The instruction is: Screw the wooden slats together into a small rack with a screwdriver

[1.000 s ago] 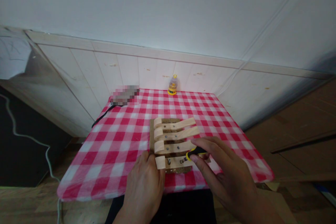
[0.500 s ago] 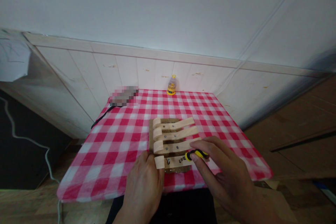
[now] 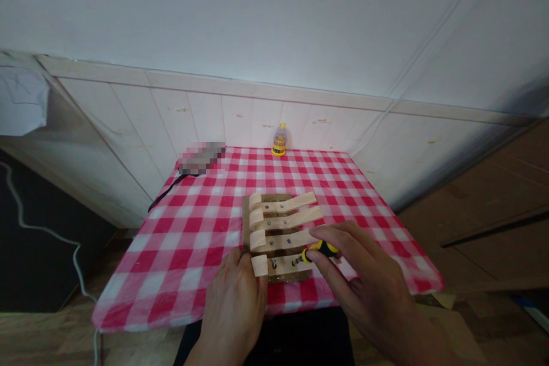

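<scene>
Against a white-paneled wall (image 3: 206,111), a person works at a table (image 3: 184,251) covered in red-and-white check.
From left, the left hand (image 3: 235,297) touches a brown board (image 3: 246,220), its grip too hidden to judge; four wooden strips (image 3: 277,222) lie across it; a yellow-based container (image 3: 279,142) stands behind; the right hand (image 3: 364,280) clamps its grip on a yellow-and-black screwdriver (image 3: 325,249), tipped toward the nearest strip.

White paper (image 3: 22,102) shows above a pale cord (image 3: 20,214), far left.
</scene>
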The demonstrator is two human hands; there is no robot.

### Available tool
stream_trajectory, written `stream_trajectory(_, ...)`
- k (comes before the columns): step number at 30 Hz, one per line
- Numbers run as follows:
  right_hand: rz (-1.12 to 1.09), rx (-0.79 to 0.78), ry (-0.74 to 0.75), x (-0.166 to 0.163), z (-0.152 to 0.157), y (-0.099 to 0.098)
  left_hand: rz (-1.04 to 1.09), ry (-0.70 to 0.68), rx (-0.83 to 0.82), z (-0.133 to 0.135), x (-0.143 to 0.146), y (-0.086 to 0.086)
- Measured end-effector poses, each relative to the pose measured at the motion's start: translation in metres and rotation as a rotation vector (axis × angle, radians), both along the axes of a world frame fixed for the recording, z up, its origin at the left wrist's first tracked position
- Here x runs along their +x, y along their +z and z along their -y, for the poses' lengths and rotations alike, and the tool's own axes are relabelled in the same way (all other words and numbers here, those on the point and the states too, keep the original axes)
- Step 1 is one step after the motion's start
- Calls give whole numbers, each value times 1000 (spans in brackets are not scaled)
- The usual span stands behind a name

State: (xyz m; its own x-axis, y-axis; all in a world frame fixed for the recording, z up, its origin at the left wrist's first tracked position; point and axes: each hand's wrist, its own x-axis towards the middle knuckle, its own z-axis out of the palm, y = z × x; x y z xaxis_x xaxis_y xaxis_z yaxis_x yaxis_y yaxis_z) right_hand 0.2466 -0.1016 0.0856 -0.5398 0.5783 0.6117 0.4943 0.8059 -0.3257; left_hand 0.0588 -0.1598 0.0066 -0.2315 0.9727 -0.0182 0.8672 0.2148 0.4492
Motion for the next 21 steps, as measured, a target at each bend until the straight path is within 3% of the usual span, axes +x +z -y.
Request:
stream_trajectory(8,66,-94,-7,7,7,4,32,2,-37,-2,-1,0)
stream_trajectory(14,-10,-46,-9,3,0,3,40,14,-48,-1,0,5)
stream_trajectory(21,-10,8,-24,2,-1,1,58,-6,-32,-2,-2,-2)
